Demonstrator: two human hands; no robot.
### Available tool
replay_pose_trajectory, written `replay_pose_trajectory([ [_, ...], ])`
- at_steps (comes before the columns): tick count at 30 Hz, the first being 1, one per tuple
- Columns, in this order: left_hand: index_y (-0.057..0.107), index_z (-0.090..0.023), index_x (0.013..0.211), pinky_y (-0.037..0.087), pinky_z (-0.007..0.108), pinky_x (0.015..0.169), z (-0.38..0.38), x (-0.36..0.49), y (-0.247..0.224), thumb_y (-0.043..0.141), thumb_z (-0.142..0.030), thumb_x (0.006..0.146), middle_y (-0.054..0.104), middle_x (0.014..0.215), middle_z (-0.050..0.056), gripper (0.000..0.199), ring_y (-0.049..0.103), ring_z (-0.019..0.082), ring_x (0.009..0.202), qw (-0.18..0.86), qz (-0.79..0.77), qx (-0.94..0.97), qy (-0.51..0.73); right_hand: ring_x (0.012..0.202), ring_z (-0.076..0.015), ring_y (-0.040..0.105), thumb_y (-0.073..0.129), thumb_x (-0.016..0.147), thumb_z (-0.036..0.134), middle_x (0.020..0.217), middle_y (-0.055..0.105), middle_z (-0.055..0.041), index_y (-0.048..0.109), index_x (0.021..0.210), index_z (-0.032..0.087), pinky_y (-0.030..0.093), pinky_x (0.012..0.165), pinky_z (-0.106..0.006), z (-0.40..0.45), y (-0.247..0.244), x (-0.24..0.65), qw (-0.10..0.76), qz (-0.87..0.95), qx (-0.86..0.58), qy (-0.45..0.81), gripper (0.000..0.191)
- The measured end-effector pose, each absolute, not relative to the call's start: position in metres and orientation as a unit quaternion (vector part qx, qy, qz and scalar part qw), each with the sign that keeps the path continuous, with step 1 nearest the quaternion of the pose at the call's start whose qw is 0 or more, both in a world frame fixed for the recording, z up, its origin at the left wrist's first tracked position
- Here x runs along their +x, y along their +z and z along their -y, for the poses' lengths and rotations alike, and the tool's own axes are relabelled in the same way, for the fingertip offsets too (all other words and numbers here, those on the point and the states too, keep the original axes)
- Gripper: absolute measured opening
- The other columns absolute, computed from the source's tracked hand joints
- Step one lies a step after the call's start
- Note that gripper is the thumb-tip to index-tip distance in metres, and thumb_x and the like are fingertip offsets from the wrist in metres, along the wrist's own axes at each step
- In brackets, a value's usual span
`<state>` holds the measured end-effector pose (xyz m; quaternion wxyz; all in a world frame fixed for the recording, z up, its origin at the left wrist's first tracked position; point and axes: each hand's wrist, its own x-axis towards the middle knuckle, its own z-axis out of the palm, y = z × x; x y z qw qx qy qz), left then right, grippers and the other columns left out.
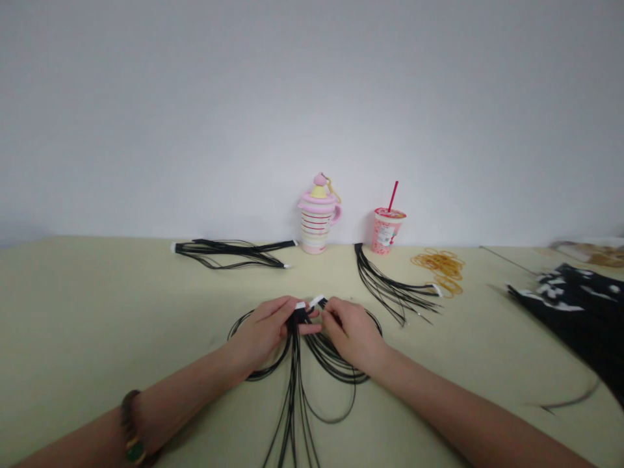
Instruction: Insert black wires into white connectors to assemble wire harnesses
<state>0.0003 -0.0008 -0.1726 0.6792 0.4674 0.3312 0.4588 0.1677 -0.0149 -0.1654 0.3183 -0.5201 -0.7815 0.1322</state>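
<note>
A black wire harness (293,383) is held above the table in front of me, its wires looping out to both sides and a loose bunch hanging toward me. My left hand (263,328) is closed on the harness near a white connector (300,305). Beside it, my right hand (353,330) pinches the black wires just behind a second white connector (316,301). The two connector ends are close together, tilted upward. Some of the right fingertips are hidden behind the hand, and the wire loops pass partly behind both hands.
Farther back lie two more black harnesses, one at left (229,248) and one at right (385,279). A pink-lidded striped mug (314,227) and a pink cup with a straw (387,233) stand by the wall. Yellow rubber bands (439,263) and black-and-white fabric (580,312) are at right.
</note>
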Motion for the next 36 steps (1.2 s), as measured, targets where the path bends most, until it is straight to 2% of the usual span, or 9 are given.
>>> replay_pose_trajectory([
  [3, 0.066, -0.018, 0.083, 0.047, 0.035, 0.082, 0.002, 0.002, -0.17, 0.051, -0.028, 0.078, 0.066, 0.094, 0.008, 0.019, 0.061, 0.024, 0.092, 0.684, -0.322, 0.456, 0.47, 0.054, -0.0086, 0.042, 0.046, 0.08, 0.022, 0.059, 0.052, 0.0011, 0.054, 0.067, 0.016, 0.027, 0.053, -0.021, 0.012, -0.167, 0.168, 0.354, 0.749, -0.516, 0.217, 0.015],
  [7, 0.066, -0.016, 0.079, 0.046, 0.034, 0.086, 0.0, 0.001, -0.17, 0.051, -0.024, 0.078, 0.067, 0.091, 0.008, 0.018, 0.061, 0.023, 0.092, 0.681, -0.33, 0.434, 0.488, 0.049, -0.0074, 0.044, 0.053, 0.074, 0.021, 0.061, 0.055, 0.0008, 0.052, 0.072, 0.016, 0.03, 0.048, -0.019, 0.006, -0.161, 0.172, 0.36, 0.677, -0.467, 0.441, 0.006],
  [11, 0.066, -0.016, 0.074, 0.046, 0.033, 0.086, -0.002, 0.001, -0.169, 0.049, -0.023, 0.079, 0.067, 0.087, 0.008, 0.019, 0.062, 0.021, 0.088, 0.67, -0.35, 0.418, 0.504, 0.043, -0.0051, 0.04, 0.061, 0.069, 0.026, 0.051, 0.048, 0.0045, 0.055, 0.079, 0.012, 0.028, 0.044, -0.018, 0.001, -0.15, 0.185, 0.358, 0.565, -0.4, 0.627, 0.018],
  [16, 0.067, -0.015, 0.077, 0.051, 0.03, 0.07, -0.002, 0.0, -0.167, 0.048, -0.024, 0.079, 0.068, 0.085, 0.008, 0.021, 0.064, 0.018, 0.071, 0.662, -0.37, 0.458, 0.464, 0.044, -0.0034, 0.038, 0.07, 0.063, 0.033, 0.048, 0.038, 0.0095, 0.054, 0.087, 0.015, 0.032, 0.048, -0.017, -0.002, -0.151, 0.197, 0.41, 0.471, -0.357, 0.694, 0.033],
  [21, 0.066, -0.012, 0.082, 0.047, 0.02, 0.051, -0.002, -0.004, -0.162, 0.051, -0.024, 0.078, 0.068, 0.091, 0.01, 0.02, 0.06, 0.012, 0.057, 0.665, -0.385, 0.458, 0.448, 0.044, -0.0033, 0.037, 0.072, 0.061, 0.035, 0.052, 0.045, 0.0067, 0.054, 0.074, 0.014, 0.026, 0.044, -0.017, 0.0, -0.158, 0.194, 0.414, 0.552, -0.377, 0.618, 0.03],
  [24, 0.064, -0.008, 0.087, 0.05, 0.019, 0.057, -0.002, -0.007, -0.155, 0.054, -0.02, 0.076, 0.067, 0.093, 0.012, 0.019, 0.06, 0.01, 0.057, 0.692, -0.412, 0.383, 0.452, 0.043, -0.0033, 0.03, 0.07, 0.062, 0.037, 0.049, 0.038, 0.0078, 0.058, 0.069, 0.013, 0.019, 0.042, -0.017, 0.005, -0.16, 0.19, 0.366, 0.676, -0.394, 0.504, 0.027],
  [26, 0.063, -0.007, 0.091, 0.052, 0.021, 0.062, -0.001, -0.009, -0.152, 0.055, -0.018, 0.075, 0.067, 0.096, 0.013, 0.021, 0.059, 0.008, 0.052, 0.71, -0.418, 0.344, 0.45, 0.048, -0.0049, 0.034, 0.071, 0.062, 0.032, 0.054, 0.039, 0.0064, 0.061, 0.068, 0.014, 0.024, 0.045, -0.018, 0.008, -0.162, 0.188, 0.339, 0.775, -0.39, 0.364, 0.021],
  [31, 0.061, -0.008, 0.093, 0.054, 0.026, 0.07, -0.002, -0.01, -0.151, 0.053, -0.017, 0.077, 0.065, 0.1, 0.012, 0.02, 0.062, 0.01, 0.059, 0.719, -0.4, 0.317, 0.471, 0.084, -0.0129, 0.048, 0.067, 0.065, 0.022, 0.09, 0.046, -0.0036, 0.063, 0.085, 0.018, 0.041, 0.074, -0.023, 0.015, -0.167, 0.186, 0.349, 0.863, -0.333, 0.15, 0.02],
  [36, 0.059, -0.01, 0.089, 0.05, 0.03, 0.083, 0.0, -0.004, -0.156, 0.054, -0.017, 0.076, 0.065, 0.102, 0.011, 0.016, 0.064, 0.019, 0.087, 0.683, -0.372, 0.324, 0.539, 0.114, -0.0236, 0.035, 0.056, 0.071, 0.017, 0.121, 0.035, -0.0121, 0.062, 0.092, 0.017, 0.032, 0.094, -0.037, 0.024, -0.163, 0.185, 0.421, 0.849, -0.319, -0.012, 0.021],
])
